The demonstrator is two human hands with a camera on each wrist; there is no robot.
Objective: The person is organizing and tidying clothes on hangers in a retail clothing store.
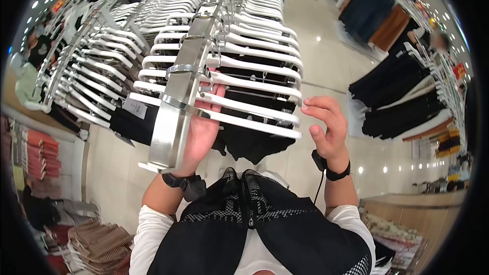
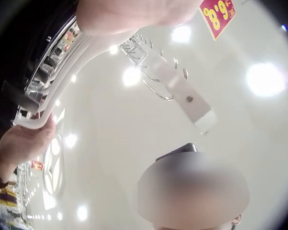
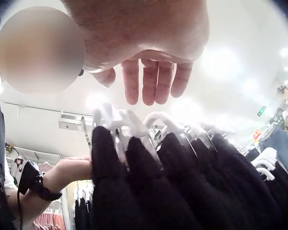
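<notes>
White plastic hangers (image 1: 254, 117) with black garments (image 1: 262, 145) clipped below hang from a metal display rail (image 1: 175, 117). Beneath the rail, my left hand (image 1: 201, 135) reaches palm up, its fingers extended among the nearest hangers and partly hidden by them. At the hangers' right-hand ends is my right hand (image 1: 328, 125), thumb apart from loosely bent fingers. In the right wrist view its fingers (image 3: 150, 84) hang over the white hanger ends (image 3: 120, 120), above the row of black garments (image 3: 149, 187). The left wrist view shows its fingertips right at a hanger end (image 2: 33, 120).
To the left stands another rack of white hangers (image 1: 97, 81), with a tagged black garment (image 1: 135, 122). Dark trousers (image 1: 395, 81) hang on a rack across the aisle at right. Folded or hung checked clothing (image 1: 99, 242) lies low at left. Pale floor tiles (image 1: 316, 51) run between the racks.
</notes>
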